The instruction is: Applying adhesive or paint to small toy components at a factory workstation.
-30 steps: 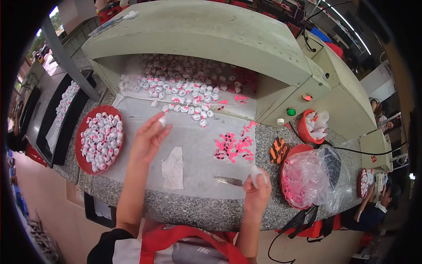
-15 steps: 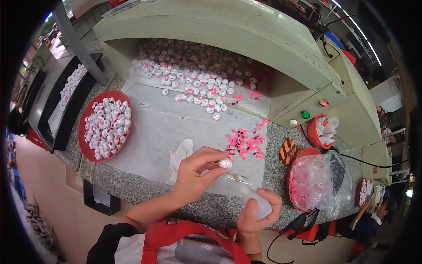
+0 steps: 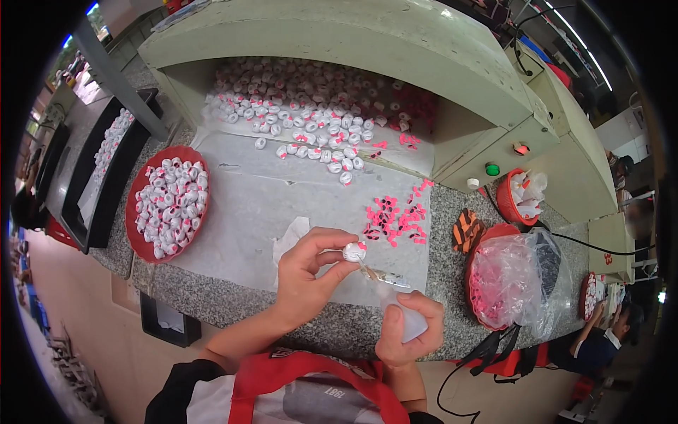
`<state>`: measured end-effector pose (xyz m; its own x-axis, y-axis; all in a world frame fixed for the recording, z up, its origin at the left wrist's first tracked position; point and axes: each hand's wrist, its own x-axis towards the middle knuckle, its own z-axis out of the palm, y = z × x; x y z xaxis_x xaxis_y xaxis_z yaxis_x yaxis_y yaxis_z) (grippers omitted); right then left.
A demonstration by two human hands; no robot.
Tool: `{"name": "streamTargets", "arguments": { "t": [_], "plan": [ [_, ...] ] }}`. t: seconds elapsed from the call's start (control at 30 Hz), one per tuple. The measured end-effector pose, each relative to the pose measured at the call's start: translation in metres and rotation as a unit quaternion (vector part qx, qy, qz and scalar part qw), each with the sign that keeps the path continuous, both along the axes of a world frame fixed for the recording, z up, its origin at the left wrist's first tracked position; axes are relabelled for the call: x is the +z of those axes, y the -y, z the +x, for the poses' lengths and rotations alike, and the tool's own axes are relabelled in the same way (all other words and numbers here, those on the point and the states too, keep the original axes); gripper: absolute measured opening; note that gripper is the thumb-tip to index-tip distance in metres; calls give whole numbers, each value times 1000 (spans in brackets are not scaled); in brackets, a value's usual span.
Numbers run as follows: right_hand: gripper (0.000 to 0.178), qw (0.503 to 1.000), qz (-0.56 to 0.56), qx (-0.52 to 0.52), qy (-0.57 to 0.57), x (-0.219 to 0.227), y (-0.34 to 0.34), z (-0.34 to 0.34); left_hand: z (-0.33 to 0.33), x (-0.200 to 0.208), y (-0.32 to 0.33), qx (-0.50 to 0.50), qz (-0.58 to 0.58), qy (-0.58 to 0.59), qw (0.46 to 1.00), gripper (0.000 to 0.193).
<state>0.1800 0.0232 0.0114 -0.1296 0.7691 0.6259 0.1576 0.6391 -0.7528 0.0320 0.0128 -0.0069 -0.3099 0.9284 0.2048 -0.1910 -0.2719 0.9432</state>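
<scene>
My left hand (image 3: pixel 308 272) pinches a small rounded white piece (image 3: pixel 352 253) with a pink bit on it between thumb and fingertips. Below it, my right hand (image 3: pixel 412 328) is wrapped round a whitish squeeze bottle (image 3: pixel 405 324), its narrow end tilted up toward the piece. Whether the tip touches the piece I cannot tell. A shiny silvery strip (image 3: pixel 390 278) shows between bottle and piece. Small pink pieces with dark spots (image 3: pixel 392 220) lie scattered on the white paper (image 3: pixel 240 205) just beyond my hands.
Many similar white pieces (image 3: pixel 332 134) fill the pale green open-fronted box (image 3: pixel 318 42). More are heaped in a red basket (image 3: pixel 133 230) on the left. At right are a plastic-covered red basket (image 3: pixel 472 272), a small orange basket (image 3: pixel 503 201) and an orange-black striped item (image 3: pixel 466 230).
My left hand has lifted and turned the white piece slightly, so its pink bit shows more. The bottle has shifted a little up and left with my right hand.
</scene>
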Motion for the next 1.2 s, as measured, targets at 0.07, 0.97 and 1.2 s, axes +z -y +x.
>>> {"name": "streamTargets", "arguments": {
  "t": [0.07, 0.97, 1.2],
  "plan": [
    [19, 999, -42, -8, -6, -1, 6, 0, 0, -1, 0, -1, 3, -1, 1000, 30],
    [16, 999, 12, -7, 46, 11, 0, 0, -1, 7, 1, -15, -12, 41, 999, 28],
    [17, 1000, -23, -3, 15, 8, 8, 4, -6, 13, 3, -64, -109, 127, 984, 31]
  ]
}}
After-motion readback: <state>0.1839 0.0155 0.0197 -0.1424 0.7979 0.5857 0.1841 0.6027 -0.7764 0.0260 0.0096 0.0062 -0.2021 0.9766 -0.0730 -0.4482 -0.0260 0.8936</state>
